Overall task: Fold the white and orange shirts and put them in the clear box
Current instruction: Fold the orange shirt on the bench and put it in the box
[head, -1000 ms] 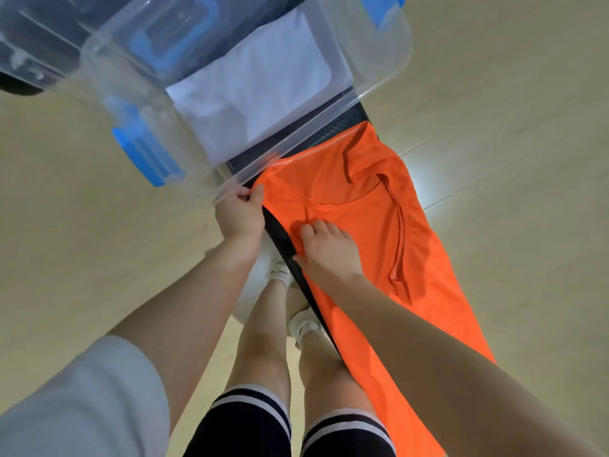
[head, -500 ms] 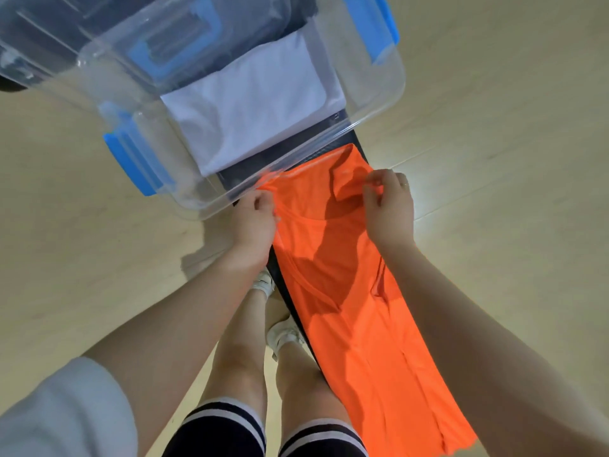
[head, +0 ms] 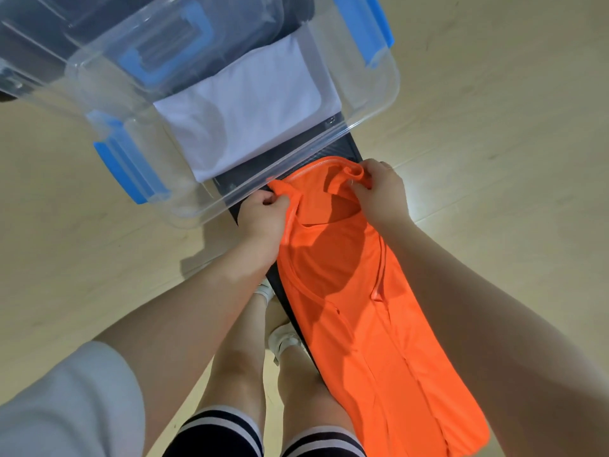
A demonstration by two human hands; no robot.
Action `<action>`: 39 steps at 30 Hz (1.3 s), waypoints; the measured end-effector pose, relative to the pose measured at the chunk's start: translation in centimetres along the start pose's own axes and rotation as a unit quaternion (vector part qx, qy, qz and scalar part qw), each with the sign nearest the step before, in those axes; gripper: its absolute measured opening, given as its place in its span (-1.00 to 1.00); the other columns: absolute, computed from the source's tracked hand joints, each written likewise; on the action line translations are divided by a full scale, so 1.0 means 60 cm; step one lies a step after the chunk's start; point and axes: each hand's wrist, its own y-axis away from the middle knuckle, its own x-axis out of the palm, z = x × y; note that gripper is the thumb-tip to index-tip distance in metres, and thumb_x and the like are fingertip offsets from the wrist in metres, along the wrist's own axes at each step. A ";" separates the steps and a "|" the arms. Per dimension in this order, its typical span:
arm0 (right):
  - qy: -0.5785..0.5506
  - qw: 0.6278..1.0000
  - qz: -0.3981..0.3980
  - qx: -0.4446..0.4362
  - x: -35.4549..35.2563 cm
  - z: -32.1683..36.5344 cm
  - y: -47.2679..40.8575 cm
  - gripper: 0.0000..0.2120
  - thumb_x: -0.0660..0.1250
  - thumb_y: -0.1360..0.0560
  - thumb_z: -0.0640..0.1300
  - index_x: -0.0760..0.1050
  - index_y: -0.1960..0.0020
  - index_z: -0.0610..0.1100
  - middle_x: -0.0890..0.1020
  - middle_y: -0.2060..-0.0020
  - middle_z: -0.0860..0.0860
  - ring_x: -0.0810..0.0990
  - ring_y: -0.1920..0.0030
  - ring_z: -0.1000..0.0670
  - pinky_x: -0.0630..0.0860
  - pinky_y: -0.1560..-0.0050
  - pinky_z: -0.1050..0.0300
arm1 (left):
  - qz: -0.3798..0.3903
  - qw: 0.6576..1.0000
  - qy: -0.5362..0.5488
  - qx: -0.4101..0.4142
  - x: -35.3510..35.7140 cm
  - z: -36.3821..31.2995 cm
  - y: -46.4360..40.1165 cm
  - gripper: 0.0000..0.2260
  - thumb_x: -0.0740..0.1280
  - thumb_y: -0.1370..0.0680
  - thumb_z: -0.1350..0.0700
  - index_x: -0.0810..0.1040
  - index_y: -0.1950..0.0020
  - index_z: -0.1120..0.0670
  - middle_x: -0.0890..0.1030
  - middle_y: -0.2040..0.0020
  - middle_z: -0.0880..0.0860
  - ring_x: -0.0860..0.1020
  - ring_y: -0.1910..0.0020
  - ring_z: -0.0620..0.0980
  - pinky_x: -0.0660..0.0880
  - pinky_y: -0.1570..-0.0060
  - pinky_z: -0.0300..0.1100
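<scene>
1. Now pinching the orange shirt [head: 356, 291] at both shoulder corners: left hand [head: 263, 219] and right hand [head: 382, 192], moved up from smoothing a second ago.
2. Ready, probably, for a lengthwise fold.
3. Thin, slick fabric draped below the hands over a narrow dark worktop [head: 286, 301].
4. Beyond the hands: white shirt [head: 244, 110], folded flat in the rigid clear box [head: 379, 94].

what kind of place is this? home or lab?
Can't tell for sure; an indoor room. Pale wood-look floor, a clear box with blue latches, and an orange shirt on a narrow dark surface.
</scene>
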 end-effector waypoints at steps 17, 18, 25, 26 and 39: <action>0.028 0.997 -0.035 -0.064 -0.148 0.123 0.081 -0.81 0.36 -0.33 -0.27 0.62 0.07 -0.25 0.41 0.12 -0.07 0.47 0.08 -0.05 0.41 0.08 0.12 | 0.250 0.946 -0.115 0.173 -0.190 -0.069 0.115 -0.82 0.37 -0.45 0.23 0.48 0.21 -0.04 0.53 0.25 -0.06 0.50 0.24 -0.11 0.45 0.13 -0.23; 0.035 0.996 -0.040 -0.067 -0.150 0.134 0.081 -0.78 0.34 -0.31 -0.24 0.63 0.06 -0.24 0.41 0.13 -0.06 0.46 0.11 -0.03 0.39 0.10 0.14 | 0.242 0.946 -0.117 0.182 -0.197 -0.076 0.116 -0.82 0.37 -0.44 0.22 0.46 0.22 -0.04 0.51 0.26 -0.05 0.48 0.26 -0.11 0.44 0.15 -0.22; 0.032 0.996 -0.049 -0.068 -0.160 0.209 0.059 -0.71 0.22 -0.29 -0.08 0.60 0.09 -0.18 0.65 0.26 -0.23 0.58 0.23 -0.15 0.49 0.16 -0.03 | 0.094 0.964 -0.075 0.239 -0.232 -0.113 0.086 -0.74 0.42 -0.39 0.17 0.45 -0.02 -0.01 0.47 0.30 -0.06 0.40 0.35 -0.12 0.38 0.24 -0.19; 0.030 0.996 -0.059 -0.062 -0.160 0.212 0.059 -0.71 0.22 -0.30 -0.08 0.59 0.08 -0.16 0.66 0.26 -0.22 0.60 0.21 -0.18 0.50 0.17 -0.01 | 0.092 0.965 -0.070 0.234 -0.231 -0.111 0.086 -0.67 0.43 -0.38 0.15 0.45 -0.10 0.00 0.50 0.26 -0.02 0.41 0.32 -0.09 0.40 0.21 -0.18; -0.240 0.958 -0.026 0.155 -0.143 -0.003 0.262 -0.87 0.19 -0.33 -0.13 0.53 0.25 -0.03 0.54 0.33 0.01 0.53 0.26 -0.04 0.47 0.15 0.07 | 0.108 0.930 -0.165 0.309 -0.109 0.103 0.252 -0.89 0.38 -0.43 0.27 0.50 0.16 0.08 0.46 0.32 -0.08 0.50 0.26 -0.06 0.38 0.21 -0.27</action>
